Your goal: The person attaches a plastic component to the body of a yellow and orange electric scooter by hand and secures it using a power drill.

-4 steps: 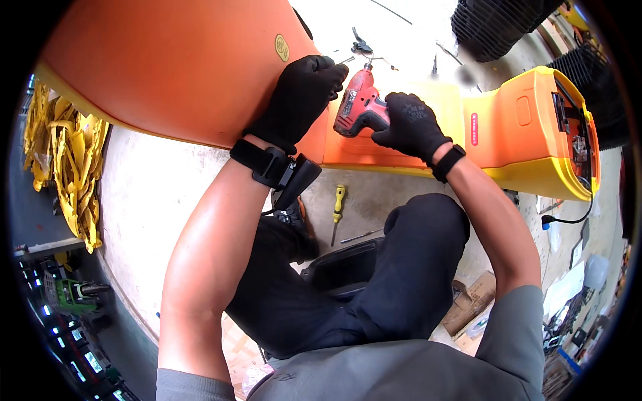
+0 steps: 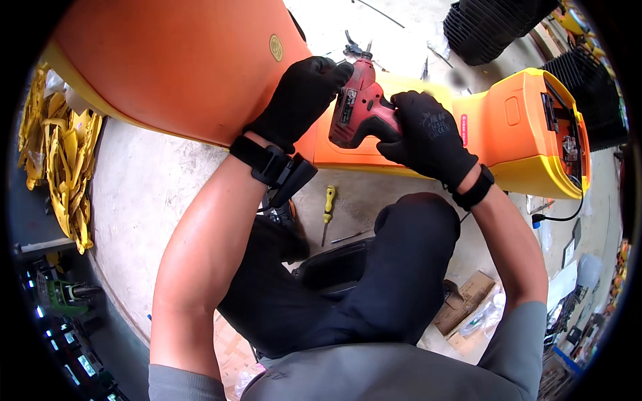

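My right hand (image 2: 431, 134), in a black glove, grips a red and black cordless drill (image 2: 364, 107) by its handle. A metal bit sticks out of its nose and points away from me. My left hand (image 2: 304, 93), also gloved in black, is closed with thumb and fingertips together beside the drill's front end. Whatever lies in that pinch is too small to make out. Both hands are above the orange and yellow machine body (image 2: 348, 152), next to its large rounded orange part (image 2: 180, 67).
A yellow-handled screwdriver (image 2: 329, 206) lies on the floor before my knees. Beyond the body are a black lever part (image 2: 354, 45) and stacked black ribbed containers (image 2: 491, 30). Yellow parts (image 2: 67, 160) hang at the left. An opened cardboard box (image 2: 468, 297) sits at my right.
The drill and my right hand have come nearer, and the drill's front end is now closer to my left fingertips. The whole view has shifted slightly.
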Available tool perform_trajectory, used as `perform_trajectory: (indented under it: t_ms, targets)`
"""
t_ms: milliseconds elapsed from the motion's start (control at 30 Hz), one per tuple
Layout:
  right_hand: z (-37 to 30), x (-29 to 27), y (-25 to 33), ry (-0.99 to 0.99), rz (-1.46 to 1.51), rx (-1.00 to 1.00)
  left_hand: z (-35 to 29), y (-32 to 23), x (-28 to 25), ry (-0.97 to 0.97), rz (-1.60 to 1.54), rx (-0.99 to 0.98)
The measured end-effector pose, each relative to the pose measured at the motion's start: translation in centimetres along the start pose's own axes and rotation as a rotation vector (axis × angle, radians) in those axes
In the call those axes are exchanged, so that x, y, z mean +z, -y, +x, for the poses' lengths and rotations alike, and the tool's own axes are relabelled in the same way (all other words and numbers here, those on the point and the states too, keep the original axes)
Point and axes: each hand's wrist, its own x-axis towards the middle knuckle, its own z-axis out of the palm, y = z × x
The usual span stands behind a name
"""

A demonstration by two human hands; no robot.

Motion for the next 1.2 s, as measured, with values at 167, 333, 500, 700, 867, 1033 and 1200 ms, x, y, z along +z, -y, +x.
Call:
perform_trajectory:
  t_ms: [167, 333, 500, 700, 867, 1033, 1200]
  targets:
    - [-2.8, -3.6, 2.7, -0.044, -0.190, -0.082, -0.8, -1.6, 1.1, 0.070, -0.121, 0.113]
    - [-4.3, -4.5, 4.4, -0.047, -0.290, -0.124, -1.9, -2.9, 2.8, -0.039, 0.071, 0.199]
    - [-4.7, -4.0, 5.3, -0.067, -0.345, -0.123, -2.8, -3.8, 2.5, -0.009, 0.025, 0.138]
    - [-4.4, -3.0, 7.7, -0.011, -0.485, -0.061, -3.2, -3.5, 3.5, -0.233, 0.072, 0.170]
    - [-4.3, -2.6, 9.6, 0.031, -0.486, 0.038, -4.2, -5.7, 5.0, -0.417, 0.095, 0.157]
    - [-4.3, -3.4, 10.6, 0.100, -0.339, 0.095, -4.2, -5.1, 5.5, -0.497, 0.190, 0.282]
    - [-2.9, -7.7, 8.3, -0.018, 0.176, 0.114, -4.8, -5.5, 4.6, -0.391, 0.169, 0.444]
